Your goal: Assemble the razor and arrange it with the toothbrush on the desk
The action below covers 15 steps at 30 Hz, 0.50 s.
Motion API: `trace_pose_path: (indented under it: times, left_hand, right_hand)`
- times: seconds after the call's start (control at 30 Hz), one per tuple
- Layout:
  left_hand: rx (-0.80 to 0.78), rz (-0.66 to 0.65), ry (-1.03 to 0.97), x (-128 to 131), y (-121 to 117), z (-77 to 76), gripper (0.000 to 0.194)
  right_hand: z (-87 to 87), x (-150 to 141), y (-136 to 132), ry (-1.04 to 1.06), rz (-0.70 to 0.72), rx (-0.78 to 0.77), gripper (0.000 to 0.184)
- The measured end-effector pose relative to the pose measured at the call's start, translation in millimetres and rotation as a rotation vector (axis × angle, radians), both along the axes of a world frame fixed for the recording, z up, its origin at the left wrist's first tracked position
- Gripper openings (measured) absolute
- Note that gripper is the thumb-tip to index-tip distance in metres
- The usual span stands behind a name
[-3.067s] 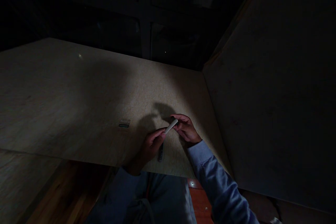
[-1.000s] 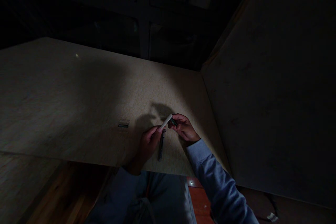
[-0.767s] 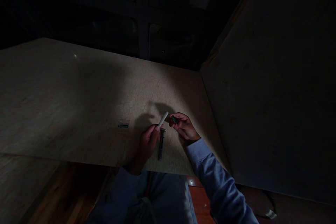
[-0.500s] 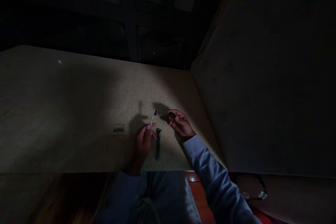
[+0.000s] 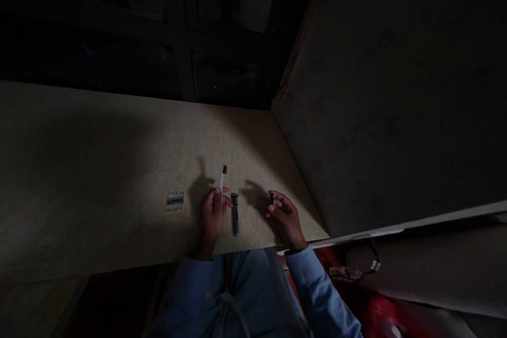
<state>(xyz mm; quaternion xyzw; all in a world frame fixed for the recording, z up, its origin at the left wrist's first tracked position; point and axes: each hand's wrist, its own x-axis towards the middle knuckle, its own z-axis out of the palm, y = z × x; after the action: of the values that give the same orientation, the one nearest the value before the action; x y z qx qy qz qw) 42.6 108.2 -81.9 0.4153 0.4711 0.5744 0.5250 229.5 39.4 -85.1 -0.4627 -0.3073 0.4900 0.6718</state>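
My left hand (image 5: pixel 214 211) is closed round the handle of a white toothbrush (image 5: pixel 222 177), its dark-bristled head pointing up and away from me. Between the thumb and fingers of my right hand (image 5: pixel 285 216) is a small dark piece (image 5: pixel 271 198); its kind is too dim to make out. On the table between the hands lies a razor (image 5: pixel 236 215) with a dark handle, its head end away from me. Left of my left hand rests a small clear case (image 5: pixel 175 201) with a teal strip inside.
The pale tabletop (image 5: pixel 130 169) ends at a dark framed window (image 5: pixel 184 53) at the back. A tall dark wall or panel (image 5: pixel 380 116) rises along its right side. Below on the right are a cable (image 5: pixel 375 264) and a red item (image 5: pixel 380 317).
My right hand has moved down and to the right with the small dark piece, away from the toothbrush. My left hand still holds the toothbrush, now more upright. The view has shifted slightly.
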Motion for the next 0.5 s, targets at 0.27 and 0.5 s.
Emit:
trace_pose_path:
  times: [0.27, 0.5]
  left_hand:
    - [0.003, -0.019, 0.048, -3, 0, -4.7, 0.061]
    - [0.007, 0.000, 0.073, -5, 1, -7.6, 0.056]
  right_hand:
    - [-7.4, -9, -11, -0.177, -0.020, -0.005, 0.046]
    - [-8.4, -14, -11, -0.203, -0.037, 0.000, 0.046]
